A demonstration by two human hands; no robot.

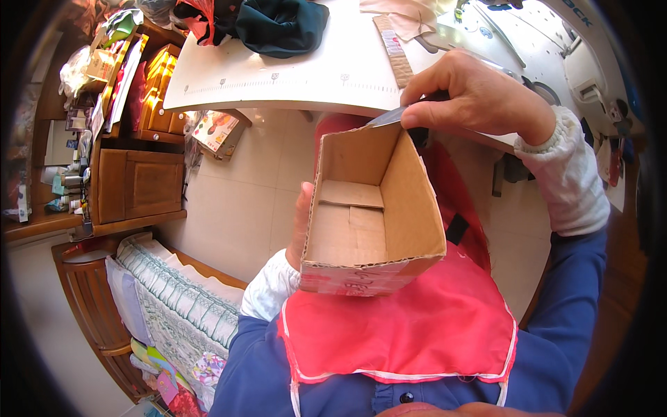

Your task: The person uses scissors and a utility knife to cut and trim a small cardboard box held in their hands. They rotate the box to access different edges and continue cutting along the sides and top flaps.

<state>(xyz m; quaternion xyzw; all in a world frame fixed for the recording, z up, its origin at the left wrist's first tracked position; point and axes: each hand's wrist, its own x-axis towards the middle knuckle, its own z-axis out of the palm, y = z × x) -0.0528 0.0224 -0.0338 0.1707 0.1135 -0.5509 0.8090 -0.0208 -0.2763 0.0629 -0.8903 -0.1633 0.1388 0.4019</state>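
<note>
An open-topped cardboard box (411, 198) is held over my lap, its inside facing up, with tape and handwriting on its near outer wall. My left hand (300, 224) grips the box's left side; the thumb shows and the other fingers are hidden behind the wall. In my right hand (458, 99) is a dark-handled knife or similar blade (386, 119), pinched between thumb and fingers. The blade's tip lies at the top edge of the box's far wall. A cut strip of corrugated cardboard (393, 52) rests on the white table beyond.
The white table (312, 88) has a printed scale along its edge. Dark green cloth (281, 26) and a red plastic bag (200, 18) lie on it. A sewing machine (594, 68) stands at right. Wooden cabinet (140, 185) and cloth-covered wooden bench (94, 307) are at left.
</note>
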